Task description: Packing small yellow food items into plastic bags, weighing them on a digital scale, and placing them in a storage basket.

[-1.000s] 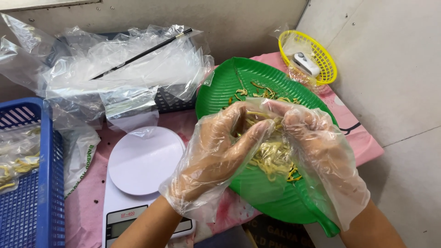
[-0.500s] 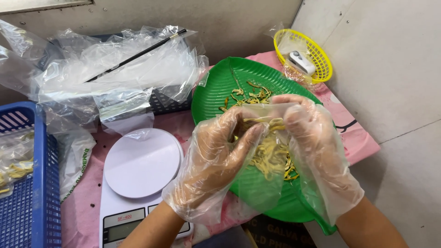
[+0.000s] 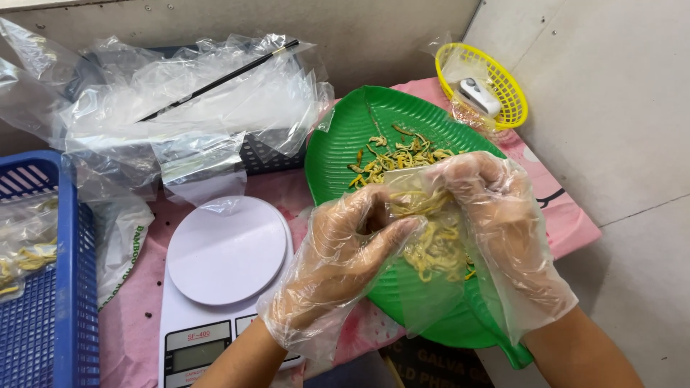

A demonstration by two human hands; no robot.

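Both my hands wear loose clear plastic gloves and meet over a green leaf-shaped tray (image 3: 345,136). My left hand (image 3: 345,251) pinches the rim of a small clear plastic bag (image 3: 424,237) partly filled with yellow dried strips. My right hand (image 3: 503,215) grips the bag's other side, fingers curled at its mouth. More yellow and orange strips (image 3: 395,154) lie loose on the tray just beyond the bag.
A white digital kitchen scale (image 3: 223,251) sits left of the tray on a pink cloth. A pile of clear bags (image 3: 187,108) covers a dark basket behind it. A blue crate (image 3: 43,287) with filled bags stands far left. A yellow basket (image 3: 496,79) with a white device sits back right.
My hands and the bag have stayed over the tray, fingers shifting at the bag's mouth. The view has drifted slightly, so everything sits a little lower and further left.
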